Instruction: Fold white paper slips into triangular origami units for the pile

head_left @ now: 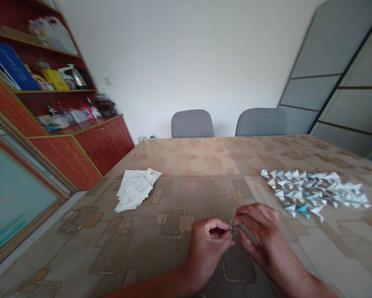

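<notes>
My left hand [207, 244] and my right hand [262, 234] meet fingertip to fingertip above the near part of the table. Between them is a tiny greyish thing [232, 227], mostly covered by the fingers and too small to name. Both hands are closed in a pinch around it. To the left lies a loose stack of printed paper pieces [134, 190]. On the right, several small folded paper shapes [310, 190] stand in rows, mostly white with printing, one of them teal [303, 210].
The patterned tablecloth [192, 157] covers a large table. Two grey chairs [192, 123] stand at its far edge. A red-brown cabinet [102, 145] with bottles, a kettle and boxes is at the left. Grey panelled doors [316, 82] are at the right.
</notes>
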{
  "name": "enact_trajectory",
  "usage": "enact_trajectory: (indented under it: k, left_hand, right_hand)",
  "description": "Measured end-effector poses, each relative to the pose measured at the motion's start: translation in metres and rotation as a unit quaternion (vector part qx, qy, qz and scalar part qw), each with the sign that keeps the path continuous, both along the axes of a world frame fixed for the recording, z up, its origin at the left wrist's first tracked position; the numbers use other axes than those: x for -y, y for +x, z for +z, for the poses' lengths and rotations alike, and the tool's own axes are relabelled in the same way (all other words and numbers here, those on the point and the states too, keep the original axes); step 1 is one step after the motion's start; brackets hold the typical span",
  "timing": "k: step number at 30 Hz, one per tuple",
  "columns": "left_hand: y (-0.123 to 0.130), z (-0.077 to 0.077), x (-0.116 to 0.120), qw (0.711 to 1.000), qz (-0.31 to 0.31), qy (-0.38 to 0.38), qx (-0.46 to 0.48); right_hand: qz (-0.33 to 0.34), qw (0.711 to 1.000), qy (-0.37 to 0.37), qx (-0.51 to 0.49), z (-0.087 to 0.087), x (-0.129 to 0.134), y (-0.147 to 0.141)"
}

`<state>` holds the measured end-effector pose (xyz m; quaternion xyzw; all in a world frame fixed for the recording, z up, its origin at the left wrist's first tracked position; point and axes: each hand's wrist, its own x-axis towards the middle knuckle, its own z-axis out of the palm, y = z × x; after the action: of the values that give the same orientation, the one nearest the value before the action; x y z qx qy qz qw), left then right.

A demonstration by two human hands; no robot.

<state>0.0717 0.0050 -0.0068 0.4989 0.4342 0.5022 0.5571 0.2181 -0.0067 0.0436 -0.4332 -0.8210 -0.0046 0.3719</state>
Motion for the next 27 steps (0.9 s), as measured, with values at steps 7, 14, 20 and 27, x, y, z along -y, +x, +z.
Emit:
enact_trajectory:
  k: [7, 14, 20, 27]
  left_hand:
    - [-0.001, 0.006, -0.001, 0.996, -0.021, -0.073, 0.035]
    - [0.0, 0.001, 0.001, 0.996, -0.027, -0.064, 0.056]
    - [-0.005, 0.004, -0.004, 1.0, 0.01, -0.001, 0.01]
    - [-0.018, 0.016, -0.009, 0.953, 0.048, 0.262, -0.144]
  right_hand:
    - [0.011, 0.999, -0.03, 0.033, 0.002, 0.001, 0.006]
    - [-0.005, 1.0, -0.008, 0.021, 0.001, 0.002, 0.0]
    - [-0.003, 0.989, -0.087, -0.122, 0.0, 0.002, 0.006]
    - [0.049, 0.895, -0.352, -0.269, -0.01, -0.002, 0.003]
